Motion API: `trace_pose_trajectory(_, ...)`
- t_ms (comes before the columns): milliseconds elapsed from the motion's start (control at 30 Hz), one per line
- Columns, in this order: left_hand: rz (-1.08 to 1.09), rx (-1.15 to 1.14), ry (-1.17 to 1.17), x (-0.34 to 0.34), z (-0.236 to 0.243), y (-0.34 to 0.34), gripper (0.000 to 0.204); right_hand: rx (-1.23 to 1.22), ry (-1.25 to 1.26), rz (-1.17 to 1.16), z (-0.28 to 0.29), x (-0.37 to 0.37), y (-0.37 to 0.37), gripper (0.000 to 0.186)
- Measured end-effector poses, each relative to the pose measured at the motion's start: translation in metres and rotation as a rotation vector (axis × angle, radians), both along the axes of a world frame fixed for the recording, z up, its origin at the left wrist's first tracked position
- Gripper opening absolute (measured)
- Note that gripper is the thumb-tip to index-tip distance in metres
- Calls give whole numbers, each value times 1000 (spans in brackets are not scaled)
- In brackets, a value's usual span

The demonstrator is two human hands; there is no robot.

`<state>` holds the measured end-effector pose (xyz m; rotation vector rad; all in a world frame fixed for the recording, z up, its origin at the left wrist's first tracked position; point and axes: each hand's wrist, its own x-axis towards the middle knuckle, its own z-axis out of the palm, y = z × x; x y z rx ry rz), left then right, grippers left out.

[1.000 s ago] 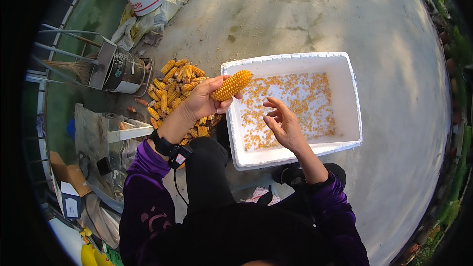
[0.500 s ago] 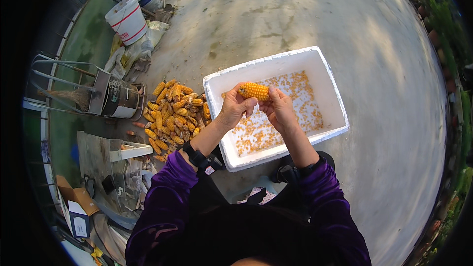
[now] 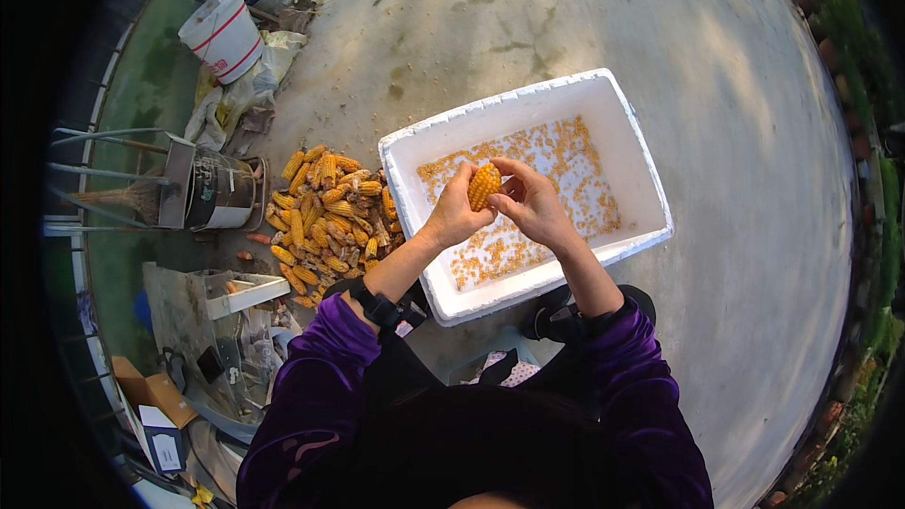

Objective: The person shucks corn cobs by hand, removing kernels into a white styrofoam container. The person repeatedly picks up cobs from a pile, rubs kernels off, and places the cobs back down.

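Above a white foam box (image 3: 528,293) I hold one ear of corn (image 3: 485,186) between both hands. My left hand (image 3: 456,210) is closed around its left side, with the thumb low against it. At its right side, my right hand (image 3: 537,207) grips the ear with fingers on top and thumb below. The ear is tilted, so its rows of yellow kernels show foreshortened. Loose corn kernels (image 3: 584,165) lie scattered over the floor of the box beneath my hands.
Left of the box lies a heap of corn ears (image 3: 325,217). Beyond it are a white bucket with red stripes (image 3: 222,36), a dark metal drum (image 3: 222,190) and a straw broom (image 3: 127,196). An open cardboard box (image 3: 156,391) and sheet scraps lie at lower left.
The ear has turned from lying sideways to pointing more upright and toward me. My right hand has shifted its fingers over the ear's top. The view has moved slightly.
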<state>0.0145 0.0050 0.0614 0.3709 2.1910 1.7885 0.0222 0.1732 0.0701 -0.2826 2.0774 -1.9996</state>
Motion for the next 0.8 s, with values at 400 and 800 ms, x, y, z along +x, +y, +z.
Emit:
trace_pose_trajectory(400, -144, 28, -95, -10, 11, -6, 29, -161, -126, 41, -2, -8, 12, 22)
trace_pose_trajectory(800, -104, -470, 216, -4, -3, -6, 23, 329, 147, 20, -30, -4, -5, 17)
